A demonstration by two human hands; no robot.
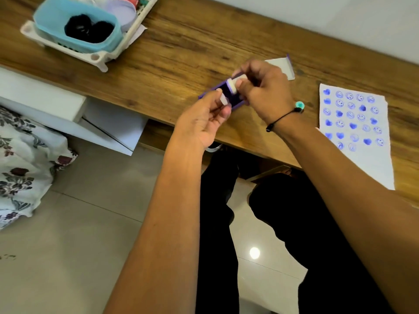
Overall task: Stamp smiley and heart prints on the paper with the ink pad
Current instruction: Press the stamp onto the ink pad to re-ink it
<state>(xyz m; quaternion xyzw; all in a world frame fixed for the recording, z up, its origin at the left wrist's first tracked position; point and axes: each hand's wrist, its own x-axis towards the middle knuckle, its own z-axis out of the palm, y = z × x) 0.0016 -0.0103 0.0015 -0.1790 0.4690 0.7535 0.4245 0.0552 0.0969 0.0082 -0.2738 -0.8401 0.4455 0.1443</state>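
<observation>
A purple ink pad (235, 104) lies open on the wooden desk, mostly hidden under my hands. My right hand (265, 87) pinches a small white stamp (233, 86) just above the pad. My left hand (204, 118) holds a second small white stamp (223, 99) between thumb and fingers, right beside the first. The white paper (362, 155) lies to the right on the desk, covered with rows of blue smiley and heart prints.
The pad's white lid (283, 66) lies on the desk behind my right hand. A white tray (99, 57) holding a blue tub stands at the back left. A white drawer unit sits under the desk's left part. My legs are beneath the desk edge.
</observation>
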